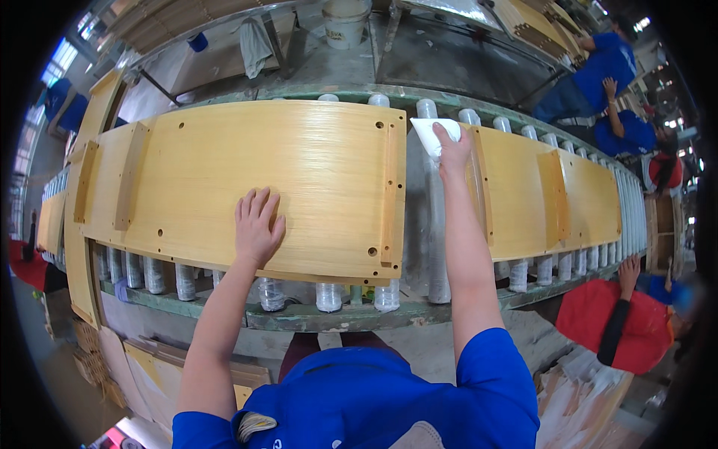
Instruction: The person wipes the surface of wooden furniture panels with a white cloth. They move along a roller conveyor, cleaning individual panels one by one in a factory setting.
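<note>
Workshop floor spreading out all around, and a long roller conveyor (351, 295) is running left to right across the view, its pale rollers showing under and between the boards. Two big yellow wooden panels are lying on it in front of the person: the near panel (247, 179) is sitting square in front, its long axis running along the line, with a raised batten near each end, and the second panel (546, 198) is lying to its right with a gap of bare rollers between them. More yellow boards are curving away at the far left, too bent by the lens to count. The left hand (256, 227) is lying flat, fingers spread, palm down on the near panel close to its front edge, pressing rather than gripping. The right hand (452, 150) is reaching further out, over the gap, clenched around a white cloth (434, 133) right at the left end of the second panel, so that panel is stretching off to the right of the hand and the near one is lying to its left. The right hand is plainly the closer one to the second panel. Three other people are working nearby: two in blue at the upper right, one in red (621, 322) at the lower right with a hand on the conveyor's edge. One white bucket (345, 22) is standing on the far side.
</note>
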### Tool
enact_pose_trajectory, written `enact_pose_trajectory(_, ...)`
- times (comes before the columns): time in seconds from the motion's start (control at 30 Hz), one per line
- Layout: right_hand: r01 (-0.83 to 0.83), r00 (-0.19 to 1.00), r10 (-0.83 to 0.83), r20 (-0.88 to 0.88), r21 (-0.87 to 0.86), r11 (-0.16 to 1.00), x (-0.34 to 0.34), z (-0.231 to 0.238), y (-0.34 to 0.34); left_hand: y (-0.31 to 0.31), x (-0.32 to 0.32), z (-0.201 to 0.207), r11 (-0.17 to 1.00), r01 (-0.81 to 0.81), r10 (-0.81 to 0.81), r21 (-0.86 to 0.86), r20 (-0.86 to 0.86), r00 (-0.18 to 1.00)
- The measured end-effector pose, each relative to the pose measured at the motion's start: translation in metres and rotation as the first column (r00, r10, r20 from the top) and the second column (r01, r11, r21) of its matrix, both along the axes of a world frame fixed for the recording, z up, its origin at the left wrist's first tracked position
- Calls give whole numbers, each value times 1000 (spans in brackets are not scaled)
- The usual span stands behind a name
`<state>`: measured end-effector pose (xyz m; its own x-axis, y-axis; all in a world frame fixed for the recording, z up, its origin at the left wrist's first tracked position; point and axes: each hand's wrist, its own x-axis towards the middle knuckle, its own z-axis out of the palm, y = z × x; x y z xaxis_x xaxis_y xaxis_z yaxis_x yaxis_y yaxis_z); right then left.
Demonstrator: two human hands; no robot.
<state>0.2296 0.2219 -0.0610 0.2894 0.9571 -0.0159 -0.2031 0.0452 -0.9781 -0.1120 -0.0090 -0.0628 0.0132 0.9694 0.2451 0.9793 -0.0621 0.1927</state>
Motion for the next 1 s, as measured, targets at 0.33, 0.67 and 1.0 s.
enact_pose_trajectory(0.33,-27,574,-117,810,162,987,-9,-1,42,3,0,4,1000,-4,4,-31,23,1000)
enact_pose_trajectory(0.67,-84,504,-94,858,157,984,-14,6,40,3,-1,1,998,-19,20,-52,22,1000)
enact_pose_trajectory(1.0,-64,493,-84,866,132,989,-7,8,13,3,-2,-2,999,-9,10,-32,24,1000)
